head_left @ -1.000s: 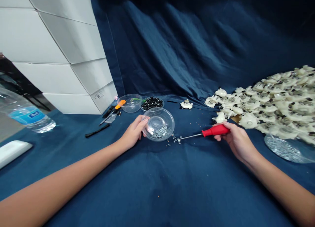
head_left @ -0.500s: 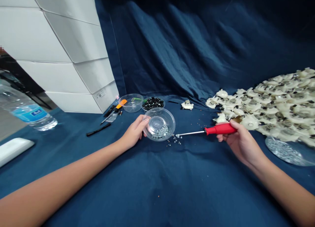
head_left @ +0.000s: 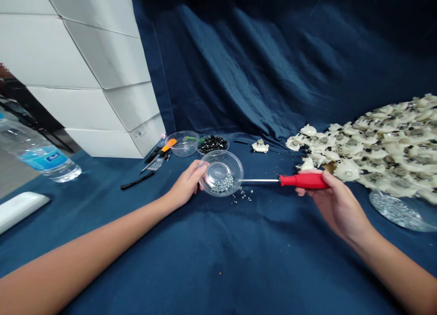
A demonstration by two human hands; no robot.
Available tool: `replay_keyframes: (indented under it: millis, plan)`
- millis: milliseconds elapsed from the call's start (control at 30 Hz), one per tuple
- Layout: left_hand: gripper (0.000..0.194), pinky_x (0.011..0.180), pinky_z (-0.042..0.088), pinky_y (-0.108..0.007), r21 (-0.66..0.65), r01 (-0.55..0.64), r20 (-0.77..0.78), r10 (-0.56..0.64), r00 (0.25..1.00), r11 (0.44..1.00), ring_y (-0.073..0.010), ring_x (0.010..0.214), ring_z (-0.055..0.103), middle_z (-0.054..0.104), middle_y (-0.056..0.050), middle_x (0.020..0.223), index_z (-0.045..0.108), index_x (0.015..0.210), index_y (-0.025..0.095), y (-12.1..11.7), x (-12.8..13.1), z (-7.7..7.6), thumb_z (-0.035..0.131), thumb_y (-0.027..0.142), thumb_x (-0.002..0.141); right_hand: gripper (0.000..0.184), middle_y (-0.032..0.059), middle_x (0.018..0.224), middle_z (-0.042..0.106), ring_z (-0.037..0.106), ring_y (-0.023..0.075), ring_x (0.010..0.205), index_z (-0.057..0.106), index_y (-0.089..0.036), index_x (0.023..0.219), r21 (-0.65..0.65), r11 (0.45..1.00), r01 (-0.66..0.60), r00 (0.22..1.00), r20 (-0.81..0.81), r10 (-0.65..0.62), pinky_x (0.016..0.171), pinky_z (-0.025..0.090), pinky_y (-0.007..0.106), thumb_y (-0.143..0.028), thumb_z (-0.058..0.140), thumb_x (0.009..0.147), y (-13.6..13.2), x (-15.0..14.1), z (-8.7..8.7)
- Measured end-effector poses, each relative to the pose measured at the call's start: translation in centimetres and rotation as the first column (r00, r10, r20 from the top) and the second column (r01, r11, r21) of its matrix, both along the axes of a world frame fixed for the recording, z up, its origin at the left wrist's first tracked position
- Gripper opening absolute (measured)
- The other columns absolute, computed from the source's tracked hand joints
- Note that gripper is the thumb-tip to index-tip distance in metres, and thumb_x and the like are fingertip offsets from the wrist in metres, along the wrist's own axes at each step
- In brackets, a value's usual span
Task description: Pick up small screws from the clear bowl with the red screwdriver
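Note:
My left hand [head_left: 187, 184] pinches the left rim of a clear plastic bowl [head_left: 218, 162], which is tilted toward me. Small silver screws [head_left: 223, 184] are gathered in its lower part. In my right hand [head_left: 336, 194] is a screwdriver [head_left: 303, 180] with a red handle, held level and pointing left. Its shaft reaches the bowl's right edge; whether the tip is inside or just behind the wall I cannot tell. Several loose screws [head_left: 243, 194] lie on the blue cloth just below the shaft.
Behind the bowl stand a tub of black parts [head_left: 213, 144] and another clear tub [head_left: 182, 146], near an orange-handled tool [head_left: 168, 145]. Cream plastic parts [head_left: 392, 146] are heaped at right, beside a bag of screws [head_left: 396, 210]. White boxes [head_left: 82, 105] and a water bottle [head_left: 48, 162] stand left.
The screwdriver has moved slightly left and up, its tip going from the loose screws to the bowl's right edge. The left hand and bowl have barely moved.

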State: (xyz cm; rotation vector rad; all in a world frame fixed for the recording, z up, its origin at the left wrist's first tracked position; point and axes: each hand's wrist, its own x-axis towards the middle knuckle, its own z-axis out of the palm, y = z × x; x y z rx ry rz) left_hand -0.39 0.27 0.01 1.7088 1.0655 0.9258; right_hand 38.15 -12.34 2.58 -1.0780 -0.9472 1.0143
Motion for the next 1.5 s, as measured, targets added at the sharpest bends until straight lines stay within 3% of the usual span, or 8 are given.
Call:
replay_keyframes:
  millis: [167,433,567,800,900,1067,1200,1500]
  plan:
    - [0.047,0.046,0.044,-0.022,-0.002,0.001,-0.002,-0.001,1.000,1.000,-0.0150,0.064,0.063,0.069,-0.001,0.088,0.059,0.127,0.022,-0.1,0.1,0.2,0.049,0.064,0.107,0.031,0.0070,0.086,0.080,0.065,0.0213,0.069,0.089,-0.023,0.090,-0.036,0.998,0.047,0.999,0.008,-0.047,0.070,0.058,0.032,-0.047,0.072,0.099,1.1,1.0,-0.5]
    - [0.048,0.045,0.044,-0.022,-0.002,-0.006,0.003,0.006,1.000,1.000,-0.0150,0.063,0.063,0.070,-0.001,0.087,0.059,0.126,0.022,-0.1,0.1,0.1,0.050,0.064,0.107,0.038,0.0080,0.073,0.078,0.068,0.0216,0.067,0.088,-0.016,0.096,-0.126,0.992,0.002,1.000,0.021,0.001,0.063,0.056,0.029,-0.054,0.079,0.095,1.8,0.8,-1.9]
    - [0.046,0.045,0.044,-0.021,0.001,0.007,0.004,-0.007,1.000,1.000,-0.0144,0.063,0.063,0.070,-0.002,0.087,0.058,0.127,0.021,0.0,0.1,0.0,0.049,0.062,0.108,0.037,0.0093,0.079,0.081,0.068,0.0215,0.067,0.088,-0.016,0.097,-0.123,0.992,0.009,1.000,0.004,-0.008,0.063,0.057,0.030,-0.052,0.079,0.095,1.7,0.9,-1.7]
    - [0.049,0.045,0.044,-0.020,-0.001,0.011,0.012,-0.011,1.000,1.000,-0.0143,0.064,0.063,0.069,-0.001,0.088,0.059,0.128,0.021,0.1,0.0,-0.2,0.050,0.065,0.108,0.037,0.0093,0.086,0.081,0.068,0.0223,0.068,0.089,-0.020,0.097,-0.090,0.996,0.015,0.998,-0.060,-0.020,0.065,0.060,0.033,-0.052,0.070,0.101,1.3,0.9,-0.6]
    - [0.048,0.045,0.044,-0.020,0.000,0.012,0.012,-0.012,1.000,1.000,-0.0146,0.065,0.064,0.069,-0.001,0.089,0.059,0.128,0.022,0.2,-0.1,-0.3,0.050,0.065,0.108,0.042,0.0111,0.095,0.083,0.073,0.0259,0.079,0.089,-0.022,0.104,-0.063,0.997,-0.046,0.995,-0.089,0.040,0.071,0.062,0.036,-0.057,0.067,0.103,0.9,0.3,-0.1]
    - [0.048,0.046,0.045,-0.021,0.003,0.007,0.013,-0.007,1.000,1.000,-0.0144,0.063,0.063,0.069,-0.001,0.087,0.060,0.128,0.022,0.2,-0.1,-0.3,0.051,0.064,0.108,0.043,0.0104,0.107,0.084,0.076,0.0292,0.095,0.086,-0.024,0.119,-0.062,0.991,-0.119,0.989,0.081,0.124,0.086,0.061,0.037,-0.060,0.077,0.097,0.1,-1.0,-0.1]
    - [0.049,0.045,0.044,-0.021,-0.001,0.004,0.008,-0.004,1.000,1.000,-0.0144,0.063,0.062,0.069,-0.001,0.087,0.059,0.129,0.022,0.2,-0.1,-0.2,0.050,0.065,0.108,0.041,0.0092,0.103,0.084,0.075,0.0274,0.092,0.086,-0.023,0.118,-0.041,0.995,-0.093,0.995,0.031,0.094,0.088,0.059,0.036,-0.059,0.073,0.101,0.0,-0.9,-0.4]
    - [0.049,0.045,0.043,-0.021,0.006,0.002,0.004,-0.002,1.000,1.000,-0.0144,0.062,0.061,0.069,-0.002,0.088,0.059,0.127,0.021,0.0,0.1,0.1,0.049,0.065,0.107,0.034,0.0076,0.084,0.080,0.068,0.0238,0.073,0.089,-0.021,0.098,-0.039,0.999,-0.004,1.000,0.002,0.004,0.070,0.057,0.034,-0.051,0.074,0.098,1.5,0.9,-1.1]
